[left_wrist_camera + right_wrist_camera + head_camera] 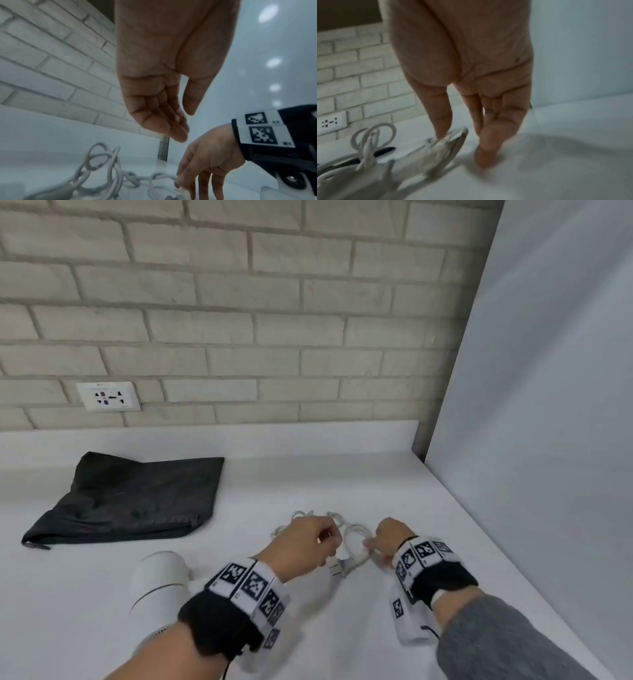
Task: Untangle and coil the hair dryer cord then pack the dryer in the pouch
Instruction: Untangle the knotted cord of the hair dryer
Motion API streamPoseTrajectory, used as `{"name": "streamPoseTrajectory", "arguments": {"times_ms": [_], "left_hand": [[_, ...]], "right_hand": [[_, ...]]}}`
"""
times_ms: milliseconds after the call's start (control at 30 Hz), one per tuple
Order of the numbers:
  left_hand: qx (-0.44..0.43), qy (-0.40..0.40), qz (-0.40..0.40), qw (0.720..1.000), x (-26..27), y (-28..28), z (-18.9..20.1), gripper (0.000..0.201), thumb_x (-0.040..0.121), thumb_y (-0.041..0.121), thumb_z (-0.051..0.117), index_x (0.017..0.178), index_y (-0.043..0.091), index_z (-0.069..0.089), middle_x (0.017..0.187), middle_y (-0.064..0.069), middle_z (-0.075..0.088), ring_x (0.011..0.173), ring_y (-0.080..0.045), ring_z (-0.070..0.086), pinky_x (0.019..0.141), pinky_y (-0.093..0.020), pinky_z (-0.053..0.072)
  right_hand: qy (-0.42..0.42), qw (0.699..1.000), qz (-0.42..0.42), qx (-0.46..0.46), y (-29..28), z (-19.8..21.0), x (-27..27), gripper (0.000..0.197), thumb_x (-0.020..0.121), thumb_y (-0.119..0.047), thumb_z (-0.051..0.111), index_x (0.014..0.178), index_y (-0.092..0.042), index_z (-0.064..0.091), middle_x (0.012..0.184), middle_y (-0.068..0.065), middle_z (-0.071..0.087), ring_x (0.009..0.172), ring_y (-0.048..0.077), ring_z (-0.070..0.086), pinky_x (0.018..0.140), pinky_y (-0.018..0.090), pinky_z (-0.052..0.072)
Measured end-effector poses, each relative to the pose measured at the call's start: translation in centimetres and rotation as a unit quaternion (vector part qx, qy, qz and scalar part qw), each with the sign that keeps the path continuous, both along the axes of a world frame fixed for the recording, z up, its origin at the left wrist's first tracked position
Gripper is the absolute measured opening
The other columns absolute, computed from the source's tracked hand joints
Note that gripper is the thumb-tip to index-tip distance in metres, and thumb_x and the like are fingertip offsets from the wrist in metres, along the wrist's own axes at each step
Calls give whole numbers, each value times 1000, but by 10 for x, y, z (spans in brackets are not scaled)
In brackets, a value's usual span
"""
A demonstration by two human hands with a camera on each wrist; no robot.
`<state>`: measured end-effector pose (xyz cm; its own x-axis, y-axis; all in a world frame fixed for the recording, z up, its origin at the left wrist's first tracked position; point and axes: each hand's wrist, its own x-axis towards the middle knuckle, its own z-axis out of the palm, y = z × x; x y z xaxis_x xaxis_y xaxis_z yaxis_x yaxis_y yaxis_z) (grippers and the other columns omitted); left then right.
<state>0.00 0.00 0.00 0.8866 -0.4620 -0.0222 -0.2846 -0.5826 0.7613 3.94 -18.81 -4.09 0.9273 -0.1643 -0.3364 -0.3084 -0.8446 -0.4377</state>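
Note:
The white hair dryer (pixel 161 580) lies on the white counter (pixel 102 594) at the lower left, partly behind my left wrist. Its white cord (pixel 346 529) sits in a tangle of loops between my hands, with the plug (pixel 337 568) lying toward me. My left hand (pixel 308 542) hovers just above the tangle (pixel 109 169) with fingers loosely curled (pixel 163 121) and holds nothing. My right hand (pixel 388 537) reaches down at the right end of the tangle, fingers nearly straight (pixel 481 102), thumb against a blurred cord loop (pixel 452 140). The black pouch (pixel 133 498) lies flat at the back left.
A brick wall with a white socket (pixel 108 396) runs behind the counter. A pale upright panel (pixel 548 405) bounds the counter on the right. Bare counter shows in front of my right hand and between the pouch and the cord.

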Motion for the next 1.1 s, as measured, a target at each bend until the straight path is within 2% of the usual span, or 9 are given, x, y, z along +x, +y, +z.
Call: {"name": "streamPoseTrajectory", "arguments": {"times_ms": [100, 167, 333, 400, 500, 633, 833, 933, 1100], "left_hand": [[13, -30, 33, 999, 11, -7, -9, 14, 87, 15, 49, 87, 14, 63, 77, 7, 58, 68, -11, 55, 79, -34, 52], [27, -58, 40, 997, 16, -9, -15, 17, 88, 14, 49, 92, 11, 65, 88, 1, 61, 70, -9, 52, 77, -26, 46], [-27, -124, 62, 990, 23, -5, -15, 31, 93, 19, 48, 121, 12, 56, 120, -1, 52, 100, -18, 57, 89, -24, 41], [-42, -135, 50, 989, 21, -3, -8, 29, 92, 21, 50, 119, 15, 59, 112, 1, 57, 95, -16, 58, 87, -25, 44], [-98, -129, 74, 984, 22, 5, 5, 10, 87, 20, 58, 87, 16, 68, 79, 2, 63, 72, -11, 56, 71, -23, 43], [-170, -65, 117, 976, 18, 7, 11, 21, 92, 12, 49, 71, 13, 54, 62, -1, 56, 49, -2, 54, 58, -22, 47], [-431, 125, 190, 873, 9, 10, 25, 26, 99, 14, 28, 82, 5, 46, 74, -9, 55, 40, -9, 57, 44, -23, 51], [-417, 138, 158, 884, 3, 10, 28, 26, 98, 15, 31, 81, 5, 48, 78, -12, 59, 49, -18, 60, 54, -30, 53], [-324, 62, 176, 928, -1, 11, 26, 25, 94, 14, 40, 75, 3, 51, 68, -5, 54, 54, -14, 51, 49, -23, 47]], "right_hand": [[-19, 1000, 14, -11, 6, -9, 5, 23, 83, -18, 59, 66, -10, 47, 85, 10, 56, 78, 21, 53, 51, 25, 38], [-42, 997, 29, 56, 9, -6, 3, 26, 86, -14, 56, 64, -16, 43, 85, 8, 56, 75, 22, 54, 52, 22, 39], [-170, 956, 103, 214, 18, 27, -20, 11, 86, -14, 58, 80, -23, 57, 65, -2, 54, 63, 16, 52, 56, 23, 43], [-207, 929, 121, 281, 23, 39, -31, 11, 87, -13, 58, 88, -22, 64, 63, -3, 54, 62, 11, 51, 56, 20, 43], [-224, 904, 124, 342, 25, 49, -42, 13, 87, -12, 58, 92, -19, 68, 61, -4, 53, 56, -1, 50, 54, 12, 40], [-188, 877, 123, 425, 26, 51, -49, 19, 86, -7, 58, 91, -24, 65, 74, 4, 52, 66, 11, 52, 58, 20, 49], [-162, 848, 114, 491, 32, 48, -58, 11, 90, -7, 52, 88, -14, 60, 85, 2, 58, 77, 9, 58, 70, 29, 54], [-172, 819, 110, 536, 43, 49, -59, 12, 91, -11, 50, 100, -17, 53, 92, 0, 62, 78, 9, 61, 66, 28, 53], [-254, 822, 104, 498, 50, 53, -60, 15, 84, 2, 58, 88, -12, 59, 64, -4, 61, 59, 9, 59, 57, 23, 52]]}}
